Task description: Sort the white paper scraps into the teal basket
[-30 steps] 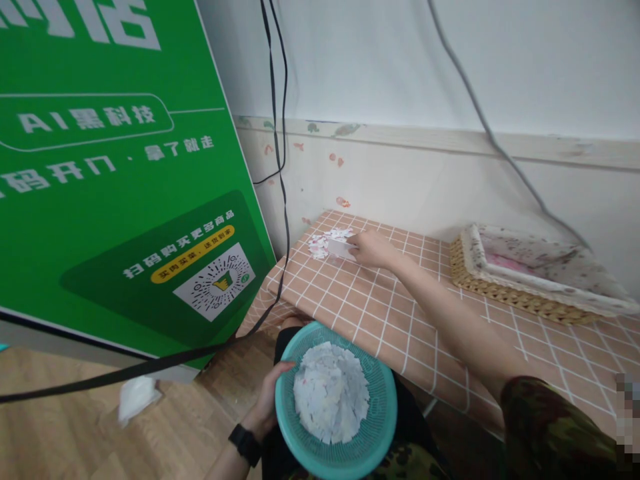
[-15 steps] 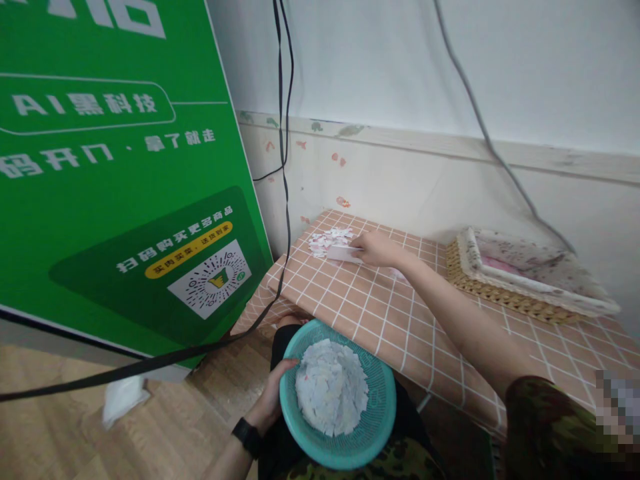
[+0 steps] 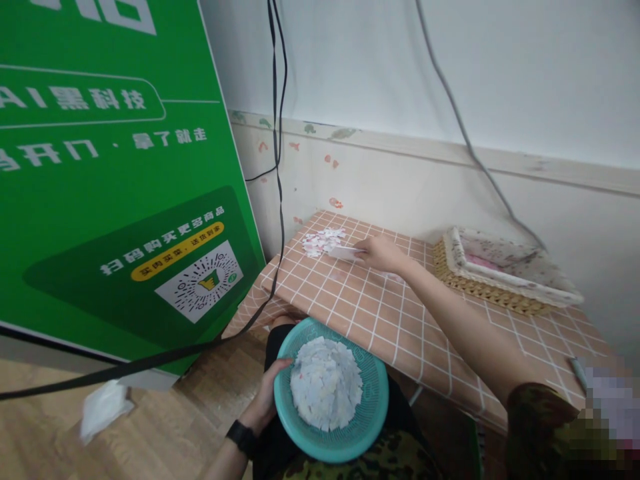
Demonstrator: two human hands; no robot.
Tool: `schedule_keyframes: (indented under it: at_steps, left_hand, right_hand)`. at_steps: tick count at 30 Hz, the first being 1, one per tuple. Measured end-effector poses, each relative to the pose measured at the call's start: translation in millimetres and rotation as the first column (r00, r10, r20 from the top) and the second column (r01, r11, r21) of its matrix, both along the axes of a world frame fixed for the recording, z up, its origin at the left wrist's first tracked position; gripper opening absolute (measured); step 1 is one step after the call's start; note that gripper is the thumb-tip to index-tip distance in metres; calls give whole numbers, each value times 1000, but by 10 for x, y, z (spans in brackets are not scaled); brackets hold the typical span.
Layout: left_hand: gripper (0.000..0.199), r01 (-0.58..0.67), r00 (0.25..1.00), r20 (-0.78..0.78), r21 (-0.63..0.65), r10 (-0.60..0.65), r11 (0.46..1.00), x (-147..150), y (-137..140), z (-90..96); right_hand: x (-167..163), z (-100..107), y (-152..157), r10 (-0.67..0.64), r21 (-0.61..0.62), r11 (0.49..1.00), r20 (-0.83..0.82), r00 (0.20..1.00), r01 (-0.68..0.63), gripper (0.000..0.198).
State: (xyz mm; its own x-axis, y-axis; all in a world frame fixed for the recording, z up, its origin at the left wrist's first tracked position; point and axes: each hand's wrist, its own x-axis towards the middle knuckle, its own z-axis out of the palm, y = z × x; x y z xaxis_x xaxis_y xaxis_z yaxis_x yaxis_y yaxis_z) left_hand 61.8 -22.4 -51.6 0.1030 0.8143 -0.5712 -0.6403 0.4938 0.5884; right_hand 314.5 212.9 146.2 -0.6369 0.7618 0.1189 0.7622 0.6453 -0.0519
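My left hand [image 3: 269,393] grips the left rim of a teal plastic basket [image 3: 377,400], thumb over the edge. The basket rests on my lap. A heap of torn paper scraps [image 3: 326,383], mostly white, lies inside it. Over the table, my right hand [image 3: 377,253] pinches a flat white card [image 3: 346,253] by its right end. The card's far end is beside a small pile of white and pinkish paper scraps [image 3: 320,241] on the checked tablecloth [image 3: 360,307]. Whether the card touches the cloth, I cannot tell.
A cloth-lined wicker basket [image 3: 493,280] stands at the table's back right. Left of me rises a green panel with a QR code [image 3: 200,280]. A black cable [image 3: 278,200] hangs down past the table's left corner. A white packet [image 3: 105,407] lies on the floor.
The card in my right hand has drawn slightly right, away from the pile, and shows less of its face. My left hand keeps its hold on the basket. The view has shifted a little.
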Motion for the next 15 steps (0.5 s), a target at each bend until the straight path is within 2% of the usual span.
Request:
schedule_keyframes:
  at_steps: [7, 13, 15]
  left_hand:
    - [28, 11, 1000, 16, -1, -11, 1000, -4, -10, 24]
    - [24, -29, 1000, -5, -20, 29, 999, -12, 0, -9]
    - [23, -41, 999, 3, -20, 41, 999, -14, 0, -24]
  right_hand:
    - [-130, -83, -30, -41, 77, 996, 60, 997, 37, 18]
    - [-74, 43, -170, 105, -5, 994, 96, 990, -105, 15]
    - [-24, 123, -257, 111, -19, 994, 91, 990, -110, 17]
